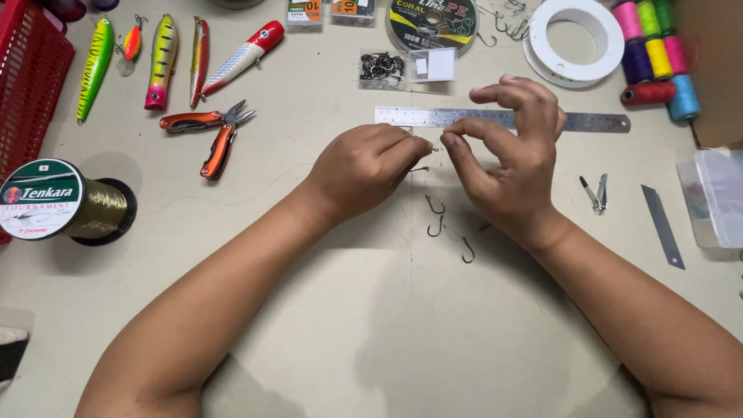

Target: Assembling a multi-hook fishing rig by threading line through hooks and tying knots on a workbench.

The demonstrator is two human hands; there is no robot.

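Both hands meet just above the middle of the pale tabletop [371,333], held close so the fingertips can work on something tiny. The left hand [364,166] has its thumb and forefinger pressed together on a small dark wire fishing hook [422,168], whose shank pokes out below the fingertips. The right hand [507,159] pinches thumb and forefinger together right beside it, the other fingers fanned up and out of the way (whether a thin line runs between the two pinches is too fine to tell).

Three more loose dark hooks [436,226] lie on the table just under the hands, within easy reach. A long steel ruler [588,121] sits flat just behind the fingers. The orange-handled folding pliers [209,135] rest to the left, near a row of painted fishing lures [162,62], and a small metal nail clipper [597,193] and a bare grey blade [662,226] lie to the right.
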